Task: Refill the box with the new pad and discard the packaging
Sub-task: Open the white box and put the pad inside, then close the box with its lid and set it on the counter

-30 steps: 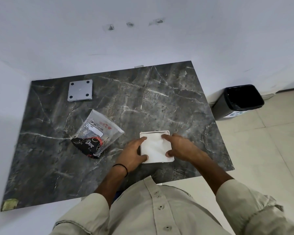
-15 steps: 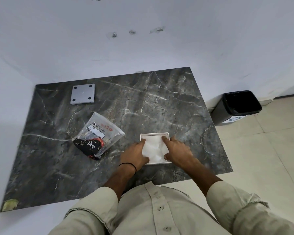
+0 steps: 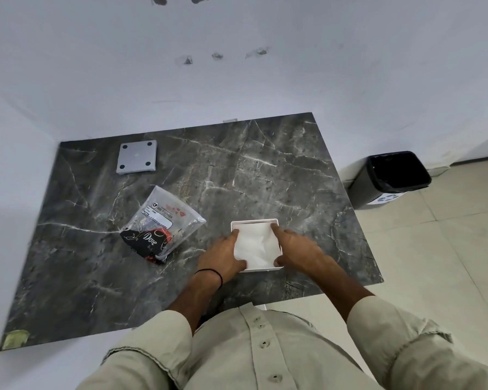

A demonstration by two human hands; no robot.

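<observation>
glossy veined marble table, crinkly clear plastic bag, soft matt white pad, matt grey lid

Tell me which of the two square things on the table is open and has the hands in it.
The white box near the front edge; both hands press a white pad into it. The grey square lies untouched at the far left.

White walls, perhaps chipped; beige tiled floor.

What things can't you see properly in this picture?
- Box bottom: head view, covered by the white pad.
- Pad's side edges: under the left hand and right hand.
- Plastic bag label: print too small.
- Bin inside: too dark.
</observation>
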